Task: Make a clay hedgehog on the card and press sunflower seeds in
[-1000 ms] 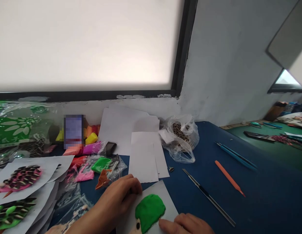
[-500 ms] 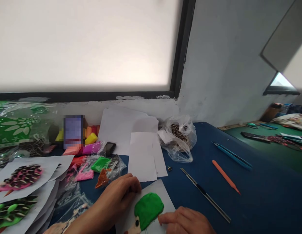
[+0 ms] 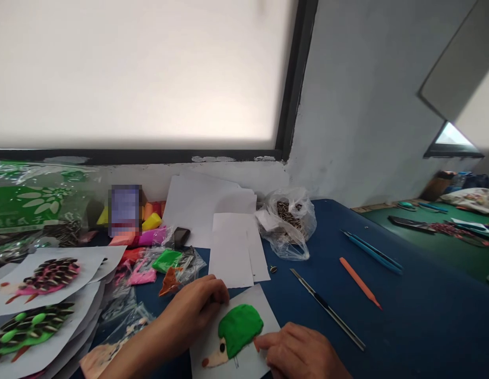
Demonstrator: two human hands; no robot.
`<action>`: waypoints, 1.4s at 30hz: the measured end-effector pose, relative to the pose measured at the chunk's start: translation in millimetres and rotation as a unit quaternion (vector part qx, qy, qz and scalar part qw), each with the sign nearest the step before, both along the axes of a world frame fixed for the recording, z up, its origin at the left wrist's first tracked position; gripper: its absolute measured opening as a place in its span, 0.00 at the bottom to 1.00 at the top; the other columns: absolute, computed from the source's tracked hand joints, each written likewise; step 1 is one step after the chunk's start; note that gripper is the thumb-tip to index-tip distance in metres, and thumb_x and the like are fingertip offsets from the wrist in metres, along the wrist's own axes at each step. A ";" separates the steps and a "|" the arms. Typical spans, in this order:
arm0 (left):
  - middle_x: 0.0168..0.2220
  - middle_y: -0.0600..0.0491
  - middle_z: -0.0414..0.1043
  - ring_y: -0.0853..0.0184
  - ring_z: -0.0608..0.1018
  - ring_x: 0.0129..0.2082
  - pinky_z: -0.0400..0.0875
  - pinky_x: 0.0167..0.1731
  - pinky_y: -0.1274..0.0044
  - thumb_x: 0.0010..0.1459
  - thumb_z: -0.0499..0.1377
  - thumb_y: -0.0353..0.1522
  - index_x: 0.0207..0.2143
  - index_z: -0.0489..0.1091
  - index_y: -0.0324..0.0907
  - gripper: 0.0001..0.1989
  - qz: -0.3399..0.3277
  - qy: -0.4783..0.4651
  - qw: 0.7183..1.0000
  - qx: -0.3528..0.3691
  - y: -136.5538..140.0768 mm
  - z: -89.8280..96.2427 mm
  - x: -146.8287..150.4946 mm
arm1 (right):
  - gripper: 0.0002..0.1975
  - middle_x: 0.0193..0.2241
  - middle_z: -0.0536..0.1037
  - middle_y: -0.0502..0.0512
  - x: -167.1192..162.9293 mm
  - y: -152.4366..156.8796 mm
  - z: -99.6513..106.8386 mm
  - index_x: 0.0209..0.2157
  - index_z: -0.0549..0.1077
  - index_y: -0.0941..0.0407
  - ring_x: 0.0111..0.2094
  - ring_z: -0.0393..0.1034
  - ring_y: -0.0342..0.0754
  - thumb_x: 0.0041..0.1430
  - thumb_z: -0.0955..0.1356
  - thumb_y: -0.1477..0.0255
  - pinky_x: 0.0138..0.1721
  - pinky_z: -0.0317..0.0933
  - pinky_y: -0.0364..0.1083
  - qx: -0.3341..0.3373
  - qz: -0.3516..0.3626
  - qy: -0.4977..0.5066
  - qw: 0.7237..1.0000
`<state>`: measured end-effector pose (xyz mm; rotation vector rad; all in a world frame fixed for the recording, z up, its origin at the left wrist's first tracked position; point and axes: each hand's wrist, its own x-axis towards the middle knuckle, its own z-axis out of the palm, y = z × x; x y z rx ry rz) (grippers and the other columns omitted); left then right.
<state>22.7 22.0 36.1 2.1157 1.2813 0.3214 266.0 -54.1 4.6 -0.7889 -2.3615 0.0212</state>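
Note:
A clay hedgehog [image 3: 241, 327] with a green back, a pale face, a black eye and a brown nose lies on a white sheet [image 3: 202, 366]. My left hand [image 3: 202, 305] rests at the sheet's left edge, fingers curled in, and whatever they may hold is hidden. From the right, my right hand [image 3: 301, 350] reaches over the sheet with its index fingertip on a small bit of orange clay [image 3: 256, 345] at the hedgehog's lower right edge. Its other fingers are bent under. Short pencil lines show below the green back.
A craft knife [image 3: 327, 308], an orange clay tool [image 3: 359, 281] and blue tweezers [image 3: 372, 251] lie to the right. Behind are paper sheets [image 3: 230, 252] and a bag of seeds [image 3: 289, 218]. Bagged clay [image 3: 167, 260] and finished hedgehog pictures [image 3: 47, 276] are at left.
The view has shifted slightly, showing more of the hedgehog's face and nose. Both hands keep nearly the same places on the sheet, the right fingertip still at the orange clay.

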 end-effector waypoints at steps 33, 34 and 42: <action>0.45 0.41 0.76 0.49 0.77 0.47 0.68 0.43 0.66 0.50 0.55 0.23 0.45 0.74 0.38 0.19 0.143 0.192 0.958 0.155 13.1 16.8 -48.9 | 0.10 0.26 0.72 0.52 -3.2 4.7 -14.2 0.32 0.62 0.53 0.26 0.66 0.46 0.60 0.59 0.84 0.29 0.57 0.43 0.002 -0.032 0.030 0.999; 0.45 0.41 0.76 0.50 0.77 0.47 0.68 0.43 0.67 0.51 0.55 0.23 0.46 0.74 0.39 0.19 0.144 0.199 0.957 0.153 13.4 13.4 -50.0 | 0.11 0.25 0.72 0.52 -2.7 5.7 -16.5 0.32 0.61 0.53 0.25 0.66 0.45 0.61 0.58 0.84 0.29 0.57 0.43 0.003 -0.034 0.025 0.999; 0.45 0.43 0.74 0.55 0.78 0.43 0.69 0.43 0.68 0.55 0.52 0.24 0.46 0.72 0.40 0.18 0.147 0.163 0.963 0.158 16.7 20.8 -50.7 | 0.09 0.28 0.74 0.55 0.2 4.4 3.4 0.34 0.67 0.55 0.28 0.68 0.47 0.62 0.59 0.80 0.29 0.59 0.43 -0.086 -0.028 0.062 0.994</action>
